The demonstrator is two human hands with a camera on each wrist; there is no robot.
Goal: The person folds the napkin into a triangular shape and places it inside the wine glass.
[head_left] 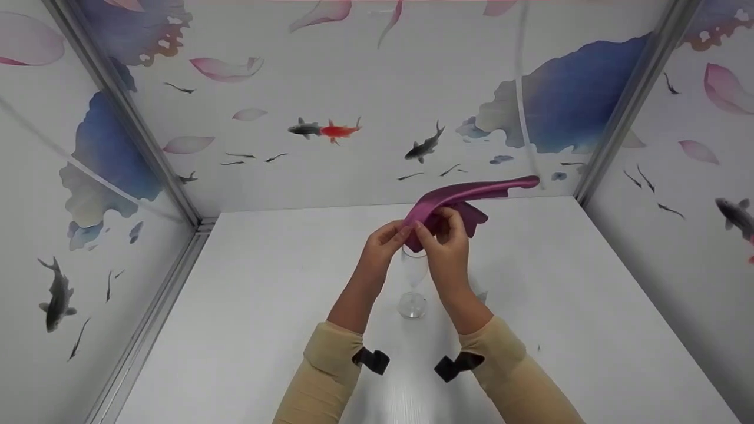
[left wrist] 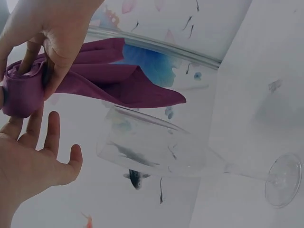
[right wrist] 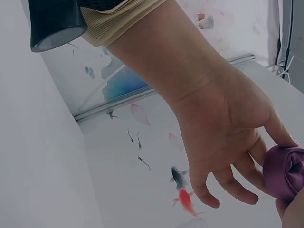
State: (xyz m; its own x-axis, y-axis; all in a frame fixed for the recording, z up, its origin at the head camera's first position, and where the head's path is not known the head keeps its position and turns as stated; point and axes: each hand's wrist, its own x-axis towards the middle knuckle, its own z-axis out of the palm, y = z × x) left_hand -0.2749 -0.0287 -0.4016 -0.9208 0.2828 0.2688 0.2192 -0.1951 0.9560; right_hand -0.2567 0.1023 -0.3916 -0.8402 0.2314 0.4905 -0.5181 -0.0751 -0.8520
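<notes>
A purple satin cloth napkin [head_left: 465, 194], partly rolled at the near end, is held up in front of me by both hands. My left hand [head_left: 380, 250] pinches the rolled end [right wrist: 280, 173] between thumb and fingers, the other fingers spread loosely. Opposite it, my right hand [head_left: 450, 250] grips the same roll, as the left wrist view shows. The loose part of the cloth [left wrist: 128, 85] sticks out past the hands, up and to the right. Just below stands an upright, clear stemmed glass [left wrist: 156, 142], its rim near the napkin and its round foot [head_left: 412, 306] on the table.
The white tabletop [head_left: 265, 294] is bounded by printed panels with metal corner rails [head_left: 177, 188]. A small clear object [head_left: 483, 296] lies partly hidden behind my right wrist. Black wrist cameras [head_left: 371, 360] sit at the cuffs, facing inward.
</notes>
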